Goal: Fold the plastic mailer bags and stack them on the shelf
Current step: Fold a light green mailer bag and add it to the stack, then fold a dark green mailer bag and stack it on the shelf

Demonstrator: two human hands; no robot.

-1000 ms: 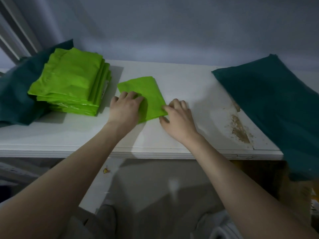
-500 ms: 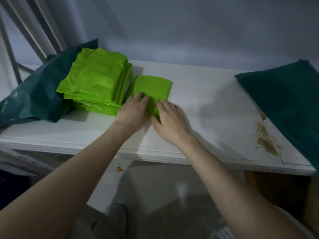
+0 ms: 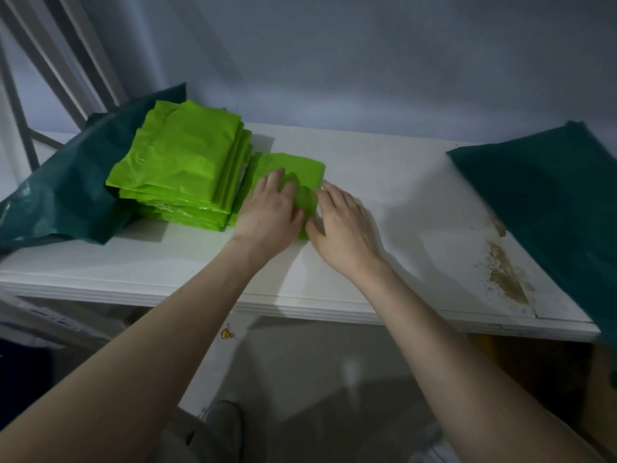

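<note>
Head view shows my left hand and right hand, both flat with straight fingers, now pressing the folded green mailer right against the green stack, where a second ago it lay apart. Judging by that, folding looks finished and it only needs lifting onto the stack on the white shelf.

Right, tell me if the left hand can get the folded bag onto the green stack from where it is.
Probably yes. The left hand lies flat on the folded green bag, which sits right beside the stack of green mailer bags; nothing lies between them. The right hand touches the bag's other edge.
</note>
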